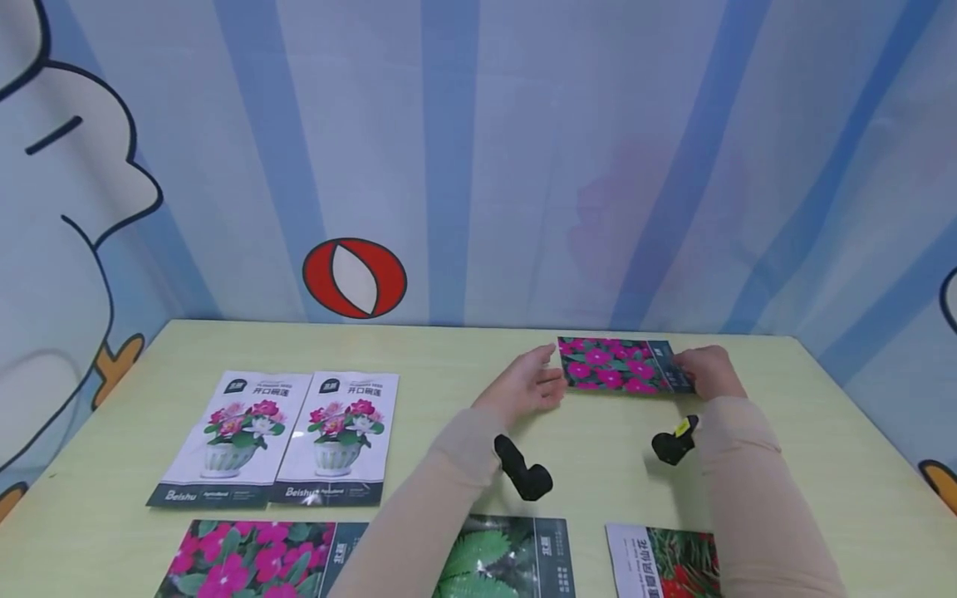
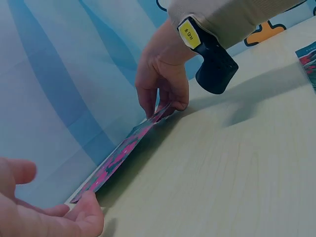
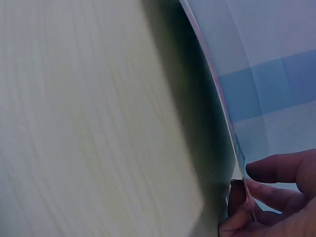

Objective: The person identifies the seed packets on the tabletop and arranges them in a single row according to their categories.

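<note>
A flat seed packet (image 1: 616,365) printed with pink flowers is raised slightly off the far part of the table, casting a shadow beneath. My right hand (image 1: 712,371) pinches its dark right end between thumb and fingers; the right wrist view shows this pinch (image 3: 276,192) at the packet's edge. At the packet's left end is my left hand (image 1: 526,384), its fingers loosely extended and thumb apart. In the left wrist view, fingertips of the left hand (image 2: 44,212) meet or nearly meet the packet's near corner; firm contact cannot be told.
Two white packets (image 1: 247,436) with potted flowers lie side by side at left. Along the near edge lie another pink-flower packet (image 1: 250,561), a green-leaf packet (image 1: 497,561) partly behind my left forearm, and a red-flower packet (image 1: 665,565) partly behind my right. A patterned curtain (image 1: 523,166) stands behind the table.
</note>
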Motion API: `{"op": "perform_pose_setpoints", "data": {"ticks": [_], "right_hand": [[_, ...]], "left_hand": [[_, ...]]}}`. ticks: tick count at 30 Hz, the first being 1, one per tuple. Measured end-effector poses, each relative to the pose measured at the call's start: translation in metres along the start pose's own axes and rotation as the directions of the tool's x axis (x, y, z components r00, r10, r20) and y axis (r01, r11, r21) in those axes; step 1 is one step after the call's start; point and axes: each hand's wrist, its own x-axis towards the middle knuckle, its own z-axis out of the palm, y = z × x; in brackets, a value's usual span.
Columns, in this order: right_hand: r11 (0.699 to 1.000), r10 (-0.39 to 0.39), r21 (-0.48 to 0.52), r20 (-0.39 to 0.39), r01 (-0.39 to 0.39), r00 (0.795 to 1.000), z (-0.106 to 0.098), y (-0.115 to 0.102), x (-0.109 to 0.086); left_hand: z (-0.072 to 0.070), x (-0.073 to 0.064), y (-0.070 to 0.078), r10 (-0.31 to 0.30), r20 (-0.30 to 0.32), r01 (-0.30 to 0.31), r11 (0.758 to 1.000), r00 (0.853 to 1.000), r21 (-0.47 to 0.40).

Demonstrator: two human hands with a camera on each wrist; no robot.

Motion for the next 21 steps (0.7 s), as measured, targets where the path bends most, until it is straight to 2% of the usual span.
{"op": "perform_pose_setpoints", "data": {"ticks": [2, 5, 7, 11, 13, 15, 18, 21], "right_hand": [[1.0, 0.018, -0.008, 0.044, -0.018, 0.999, -0.003, 0.0, -0.001], [0.998, 0.031, 0.044, 0.16, -0.038, 0.987, -0.009, -0.002, 0.0], [0.992, 0.028, 0.109, 0.258, -0.058, 0.966, -0.012, -0.004, 0.001], [0.974, 0.004, 0.211, 0.368, -0.087, 0.93, -0.012, -0.01, -0.002], [0.963, -0.013, 0.254, 0.386, -0.092, 0.922, -0.008, -0.014, -0.007], [0.937, -0.019, 0.327, 0.406, -0.126, 0.914, -0.004, -0.019, -0.014], [0.877, -0.018, 0.441, 0.426, -0.19, 0.905, 0.004, -0.027, -0.028], [0.845, -0.063, 0.497, 0.456, -0.195, 0.888, 0.017, -0.033, -0.046]], "left_hand": [[0.0, 0.0, 0.0, -0.016, -0.001, 0.016, 1.0, 1.0, -0.002], [-0.002, -0.001, 0.001, -0.024, 0.018, 0.024, 0.999, 1.0, -0.024], [-0.004, -0.003, 0.002, -0.015, 0.031, 0.017, 0.996, 0.999, -0.083], [-0.005, -0.004, 0.005, 0.017, 0.019, -0.013, 0.977, 1.0, -0.213], [-0.004, -0.004, 0.007, 0.021, -0.015, -0.025, 0.958, 1.0, -0.284], [-0.002, -0.006, 0.009, 0.026, -0.053, -0.043, 0.934, 0.998, -0.355], [-0.002, -0.01, 0.014, 0.047, -0.113, -0.095, 0.874, 0.992, -0.476], [-0.003, -0.014, 0.019, 0.061, -0.151, -0.136, 0.819, 0.987, -0.557]]}}
